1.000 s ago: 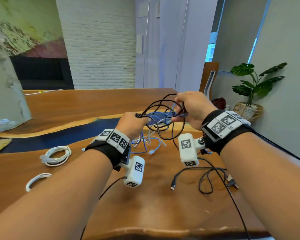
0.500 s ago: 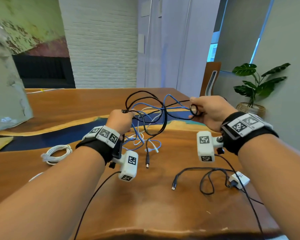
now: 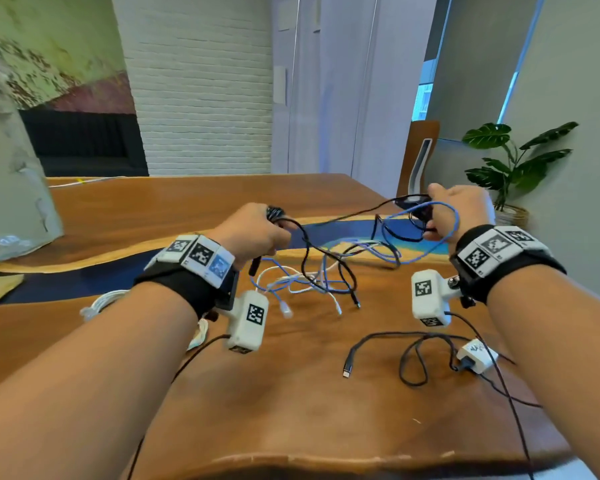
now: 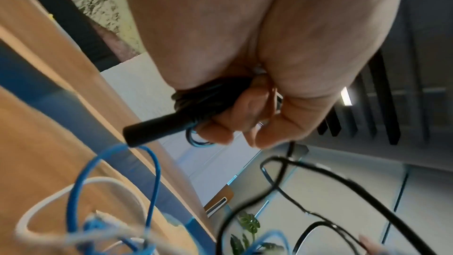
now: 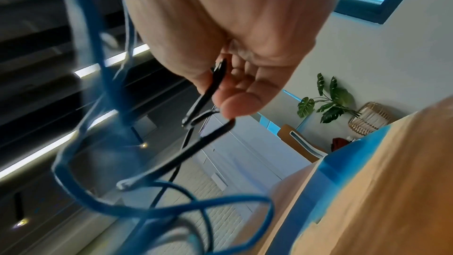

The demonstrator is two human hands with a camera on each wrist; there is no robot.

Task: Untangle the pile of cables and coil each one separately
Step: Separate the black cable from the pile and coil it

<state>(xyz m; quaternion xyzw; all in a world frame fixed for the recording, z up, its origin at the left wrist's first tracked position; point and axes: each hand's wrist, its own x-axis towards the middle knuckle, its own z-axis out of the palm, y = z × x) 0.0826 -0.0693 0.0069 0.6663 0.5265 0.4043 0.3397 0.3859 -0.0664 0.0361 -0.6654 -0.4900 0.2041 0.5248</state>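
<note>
Under left wrist, fingers (image 4: 221, 123) gripping black cable (image 4: 157, 129)

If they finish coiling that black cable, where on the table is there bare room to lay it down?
Bare wood lies near the table edge, between the forearms, left of the loose black cable and white charger. The far tabletop beyond the hands is also bare. The middle is crowded by the blue and white tangle; white coils sit left.

I'm counting two hands, left hand (image 3: 253, 233) and right hand (image 3: 459, 216). I'm seeing three tangled cables: one black cable (image 3: 329, 268), one blue cable (image 3: 426, 251), one white cable (image 3: 312, 289). One white coil (image 3: 99, 304), one charger (image 3: 477, 355), one potted plant (image 3: 510, 168).
</note>
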